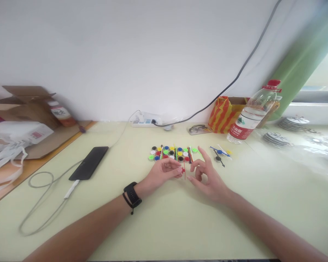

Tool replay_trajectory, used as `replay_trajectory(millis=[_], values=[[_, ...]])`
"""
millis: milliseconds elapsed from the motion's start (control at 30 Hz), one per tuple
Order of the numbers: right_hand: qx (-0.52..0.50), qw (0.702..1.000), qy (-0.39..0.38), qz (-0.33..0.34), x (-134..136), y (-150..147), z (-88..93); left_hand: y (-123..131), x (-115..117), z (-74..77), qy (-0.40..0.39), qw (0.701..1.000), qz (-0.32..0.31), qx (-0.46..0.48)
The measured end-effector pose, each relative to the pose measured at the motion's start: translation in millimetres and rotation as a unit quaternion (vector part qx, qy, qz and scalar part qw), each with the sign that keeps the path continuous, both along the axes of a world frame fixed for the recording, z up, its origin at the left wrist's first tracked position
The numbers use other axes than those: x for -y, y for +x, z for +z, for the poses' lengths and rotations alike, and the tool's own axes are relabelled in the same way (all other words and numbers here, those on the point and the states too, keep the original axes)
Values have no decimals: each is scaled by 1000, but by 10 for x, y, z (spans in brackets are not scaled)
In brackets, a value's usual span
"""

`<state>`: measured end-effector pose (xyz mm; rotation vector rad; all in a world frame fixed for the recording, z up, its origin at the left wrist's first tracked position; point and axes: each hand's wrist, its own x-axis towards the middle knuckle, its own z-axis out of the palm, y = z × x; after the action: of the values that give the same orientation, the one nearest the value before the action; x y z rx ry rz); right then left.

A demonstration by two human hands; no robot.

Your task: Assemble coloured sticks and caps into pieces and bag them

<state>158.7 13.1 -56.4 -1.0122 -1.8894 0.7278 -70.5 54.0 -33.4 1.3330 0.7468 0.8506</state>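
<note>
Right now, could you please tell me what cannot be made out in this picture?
- Head view: the inner end of the red piece, partly covered by the fingertips of the left hand and too small for detail.
- Head view: the inside of the striped bag, hidden by its front.
- Head view: the cardboard box, cut off by the left edge.
- Head view: the clear wrapping, blurred and cut off by the right edge.

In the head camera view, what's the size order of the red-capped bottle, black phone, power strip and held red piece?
Largest to smallest, as they look:
1. Red-capped bottle
2. Black phone
3. Power strip
4. Red piece, partly hidden
</note>
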Motion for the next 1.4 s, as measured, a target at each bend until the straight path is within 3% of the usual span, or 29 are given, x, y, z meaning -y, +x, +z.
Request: replay_trajectory(millis=[200,400,533,667,900,1233,1400], values=[[100,987,123,-5,10,37,-10,3,-7,11,-23,999,13,-24],[148,988,38,-16,-37,73,109,-2,-12,-1,-19,1000,3,-18],[59,997,-17,-38,-40,42,148,0,-13,-3,-14,1000,4,-19],[-6,999,-40,2,1,-38,160,8,3,28,-9,1000,-7,-8],[1,999,-34,37,0,-62,127,4,11,38,-5,1000,-17,-1],[64,997,43,-19,6,20,40,6,6,41,-15,1000,-8,-1],[156,985,62,-32,-26,67,84,10,13,40,-23,1000,-15,-6]])
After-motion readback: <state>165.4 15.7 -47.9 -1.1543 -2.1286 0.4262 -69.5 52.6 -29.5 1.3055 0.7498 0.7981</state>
